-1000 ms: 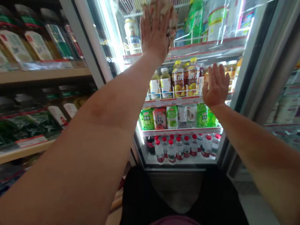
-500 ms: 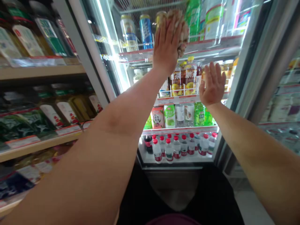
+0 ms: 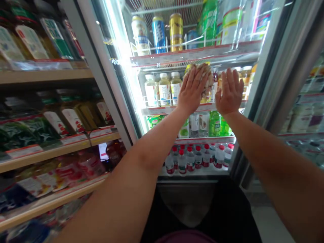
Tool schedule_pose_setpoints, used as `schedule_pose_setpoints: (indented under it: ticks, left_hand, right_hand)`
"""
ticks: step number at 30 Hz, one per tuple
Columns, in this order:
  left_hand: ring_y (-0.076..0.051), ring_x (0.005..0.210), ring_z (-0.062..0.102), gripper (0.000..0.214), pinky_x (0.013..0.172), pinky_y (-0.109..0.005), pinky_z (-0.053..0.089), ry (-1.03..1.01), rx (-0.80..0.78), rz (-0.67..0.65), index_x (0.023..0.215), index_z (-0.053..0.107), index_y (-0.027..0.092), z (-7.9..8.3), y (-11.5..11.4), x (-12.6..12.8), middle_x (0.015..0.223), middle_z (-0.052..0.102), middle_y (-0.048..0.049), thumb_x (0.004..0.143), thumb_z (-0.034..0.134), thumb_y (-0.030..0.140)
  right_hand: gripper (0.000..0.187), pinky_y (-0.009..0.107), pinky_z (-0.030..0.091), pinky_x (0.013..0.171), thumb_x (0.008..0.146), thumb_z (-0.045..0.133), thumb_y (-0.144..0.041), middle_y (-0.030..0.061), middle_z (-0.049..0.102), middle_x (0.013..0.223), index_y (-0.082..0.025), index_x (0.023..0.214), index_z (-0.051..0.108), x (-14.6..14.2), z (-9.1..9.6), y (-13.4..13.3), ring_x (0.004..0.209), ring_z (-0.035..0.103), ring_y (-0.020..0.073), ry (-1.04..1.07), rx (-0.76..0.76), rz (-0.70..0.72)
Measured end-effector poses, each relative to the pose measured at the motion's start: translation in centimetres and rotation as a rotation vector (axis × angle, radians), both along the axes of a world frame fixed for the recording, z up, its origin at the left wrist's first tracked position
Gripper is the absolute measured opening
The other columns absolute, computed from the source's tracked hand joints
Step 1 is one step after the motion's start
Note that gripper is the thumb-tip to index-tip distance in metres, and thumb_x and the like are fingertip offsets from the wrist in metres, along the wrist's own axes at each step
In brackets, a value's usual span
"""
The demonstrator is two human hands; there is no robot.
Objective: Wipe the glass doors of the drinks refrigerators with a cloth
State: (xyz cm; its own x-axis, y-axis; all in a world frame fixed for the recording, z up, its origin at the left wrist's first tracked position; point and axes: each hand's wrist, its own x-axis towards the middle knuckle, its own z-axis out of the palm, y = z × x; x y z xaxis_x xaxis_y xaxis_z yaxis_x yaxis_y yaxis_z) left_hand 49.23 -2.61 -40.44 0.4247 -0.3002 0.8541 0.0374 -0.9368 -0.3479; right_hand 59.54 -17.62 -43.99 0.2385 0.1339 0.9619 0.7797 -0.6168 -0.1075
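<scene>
My left hand lies on a crumpled brown-and-white cloth, pressing it against the glass door of a lit drinks cooler. The cloth bunches out past the fingertips toward the right. To the right of it, my right hand rests on the glass with its palm flat, fingers stretched out and nothing in it. Behind the glass, near my left hand, stand white-capped bottles. Higher up is a gold can. The cloth and fingers hide some of the bottles behind them.
On the left, wooden shelves carry bottles of juice and oil. A metal door frame borders the glass on the right. Small red-capped bottles line the cooler's bottom shelf. My dark-clothed legs are just below.
My left hand has slid the cloth down and slightly right across the glass, from the can shelf to the bottle shelf. My right hand has stayed in place.
</scene>
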Motion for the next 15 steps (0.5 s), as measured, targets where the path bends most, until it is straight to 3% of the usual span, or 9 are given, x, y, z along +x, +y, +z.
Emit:
schedule_pose_setpoints:
  ticks: [4, 8, 15]
  left_hand:
    - [-0.027, 0.155, 0.003, 0.062, 0.130, -0.049, 0.008, 0.031, 0.104, 0.047, 0.159, 0.028, 0.016, -4.0, -0.1, -0.1, 0.165, 0.025, -0.0052, 0.097, 0.036, 0.022]
    - [-0.028, 0.155, 0.005, 0.060, 0.130, -0.046, 0.012, 0.055, 0.176, 0.022, 0.158, 0.031, 0.016, -7.2, -0.2, -0.4, 0.165, 0.026, -0.0051, 0.098, 0.035, 0.019]
    - [-0.029, 0.154, 0.010, 0.063, 0.128, -0.052, 0.022, 0.220, 0.204, -0.010, 0.158, 0.030, 0.017, -12.1, -0.6, -1.0, 0.165, 0.025, -0.0077, 0.097, 0.040, 0.016]
  right_hand:
    - [0.062, 0.050, 0.010, 0.125, 0.100, 0.019, -0.040, 0.0035, 0.024, 0.165, -0.021, 0.158, 0.026, 0.2, -0.2, 0.0, 0.155, 0.012, 0.0209, -0.079, 0.034, -0.024]
    - [0.061, 0.055, 0.013, 0.124, 0.100, 0.024, -0.036, 0.0071, 0.027, 0.164, -0.016, 0.157, 0.029, 0.2, -0.2, 0.0, 0.155, 0.015, 0.0238, -0.085, 0.015, -0.020]
    - [0.058, 0.048, 0.011, 0.125, 0.101, 0.024, -0.037, 0.0001, 0.023, 0.165, -0.025, 0.158, 0.026, 0.2, -0.3, 0.0, 0.155, 0.014, 0.0214, -0.094, 0.045, -0.027]
